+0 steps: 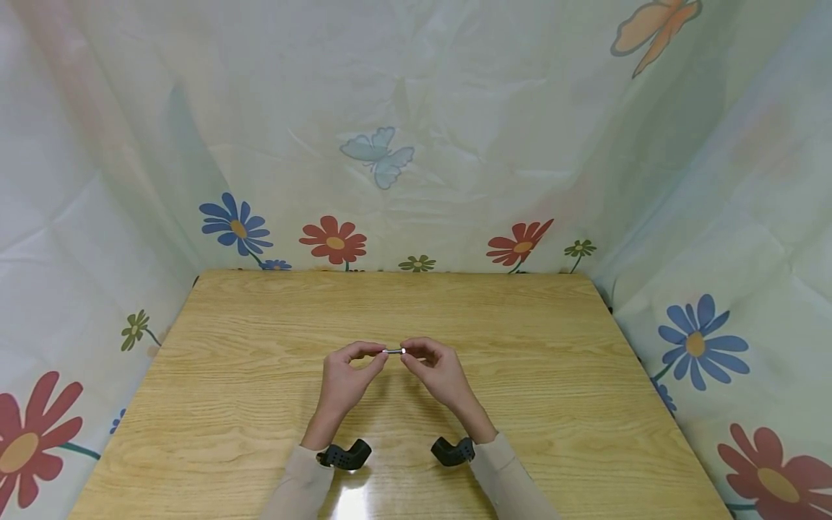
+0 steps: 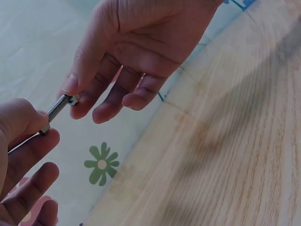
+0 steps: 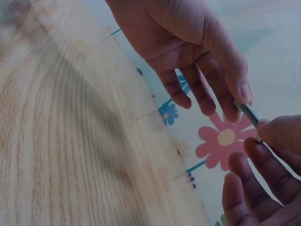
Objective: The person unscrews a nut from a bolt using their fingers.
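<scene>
A small silver bolt [image 1: 393,351] is held level between both hands above the table. My left hand [image 1: 344,379] pinches its left end between thumb and index finger. At the other end, the thumb and index finger of my right hand [image 1: 443,375] pinch a hex nut [image 2: 73,99]. Bare thread of the bolt [image 2: 57,108] shows between the fingertips in the left wrist view. In the right wrist view, a wider hexagonal end of the bolt [image 3: 239,105] sits at the left thumb tip. The remaining fingers of both hands are loosely bent, holding nothing.
A wooden table [image 1: 520,325] stretches beneath the hands. Pale curtains [image 1: 455,108] printed with flowers and butterflies hang at its back and sides. Black camera mounts [image 1: 347,456] are strapped at both wrists, by the light sleeves [image 1: 513,477].
</scene>
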Demonstrator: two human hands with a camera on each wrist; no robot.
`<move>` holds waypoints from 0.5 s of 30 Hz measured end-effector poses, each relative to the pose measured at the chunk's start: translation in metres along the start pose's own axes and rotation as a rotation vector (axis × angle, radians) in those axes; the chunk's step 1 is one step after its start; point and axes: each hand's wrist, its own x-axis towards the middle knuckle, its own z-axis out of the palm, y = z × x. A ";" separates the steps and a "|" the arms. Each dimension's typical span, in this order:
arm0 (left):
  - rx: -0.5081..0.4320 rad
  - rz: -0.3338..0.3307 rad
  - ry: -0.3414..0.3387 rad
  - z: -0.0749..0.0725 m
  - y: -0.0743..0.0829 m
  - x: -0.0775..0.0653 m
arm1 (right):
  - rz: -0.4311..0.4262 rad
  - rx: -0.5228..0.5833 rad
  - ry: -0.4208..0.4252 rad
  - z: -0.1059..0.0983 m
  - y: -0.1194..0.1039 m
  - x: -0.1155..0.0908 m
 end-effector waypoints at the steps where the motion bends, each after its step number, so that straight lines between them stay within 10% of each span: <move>1: -0.002 0.004 -0.005 -0.001 0.000 0.000 | -0.004 -0.001 0.002 0.000 0.000 0.000; 15: -0.001 -0.002 -0.033 -0.007 0.000 0.005 | -0.045 -0.016 -0.002 -0.006 -0.002 0.003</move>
